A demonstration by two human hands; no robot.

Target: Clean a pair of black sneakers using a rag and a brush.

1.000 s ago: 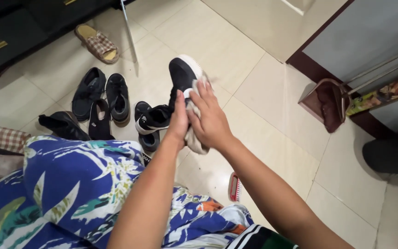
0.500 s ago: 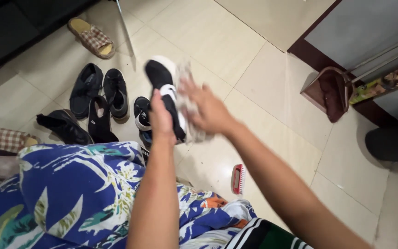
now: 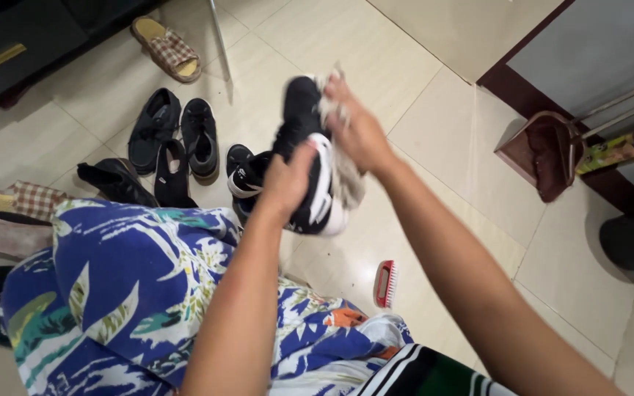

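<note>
My left hand grips a black sneaker with a white sole at its heel end and holds it above the floor. My right hand presses a crumpled pale cloth against the shoe's side near the toe. The cloth hangs down behind the sole. A second black and white sneaker lies on the tiles just below the left hand.
Several black shoes lie on the pale tiled floor, with a checked slipper further off. A red brush rests near my knee. A brown dustpan leans by the wall at right. Blue patterned fabric covers my lap.
The sneaker has been turned and now points away with its sole to the right. My right hand with the cloth has slid up toward the toe.
</note>
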